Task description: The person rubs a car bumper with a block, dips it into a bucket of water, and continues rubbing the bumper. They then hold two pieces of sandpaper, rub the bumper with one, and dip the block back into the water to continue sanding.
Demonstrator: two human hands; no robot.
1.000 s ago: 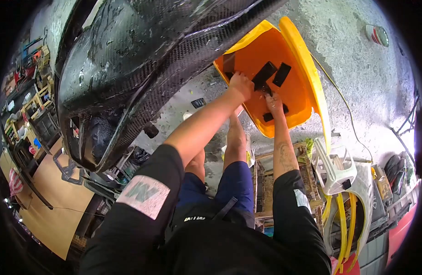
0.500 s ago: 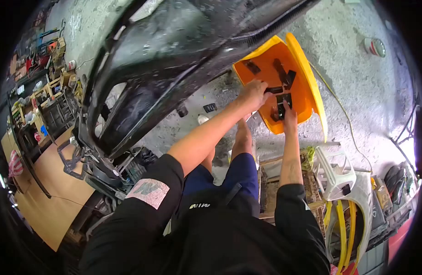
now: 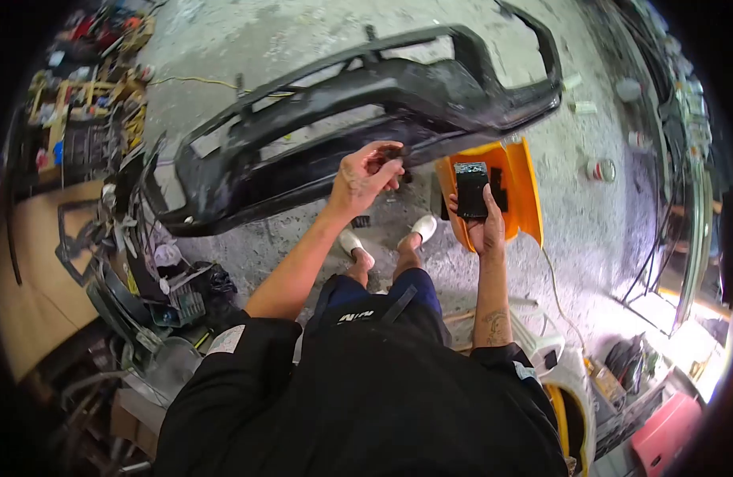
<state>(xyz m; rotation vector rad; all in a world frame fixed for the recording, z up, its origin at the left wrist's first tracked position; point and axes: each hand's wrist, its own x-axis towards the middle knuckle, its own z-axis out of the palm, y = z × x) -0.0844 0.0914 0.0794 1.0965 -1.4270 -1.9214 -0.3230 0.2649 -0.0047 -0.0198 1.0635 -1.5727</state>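
Note:
My left hand (image 3: 360, 181) is raised in front of the black car bumper (image 3: 311, 103), its fingers curled around a small dark piece (image 3: 394, 155) whose kind I cannot make out. To the right, my right hand (image 3: 487, 226) grips a flat black rectangular slab (image 3: 471, 195) with a pale patterned top end. The slab is held over the orange-yellow plastic container (image 3: 527, 191), where other dark pieces (image 3: 499, 191) show beside it. The bumper spans the space beyond my hands, tilted up toward the right. Part of the container's inside is hidden by the slab and my right hand.
My feet in white shoes (image 3: 422, 228) stand on the stained concrete floor. A yellowish cable (image 3: 556, 286) runs along the floor at right, near a white plastic stool (image 3: 541, 338). Cluttered shelves (image 3: 60, 119) line the left. A can (image 3: 601, 169) lies on the floor at right.
My left hand has come out of the container and moved left with a dark piece. My right hand has lifted the black slab. The view has shifted, showing more of the bumper.

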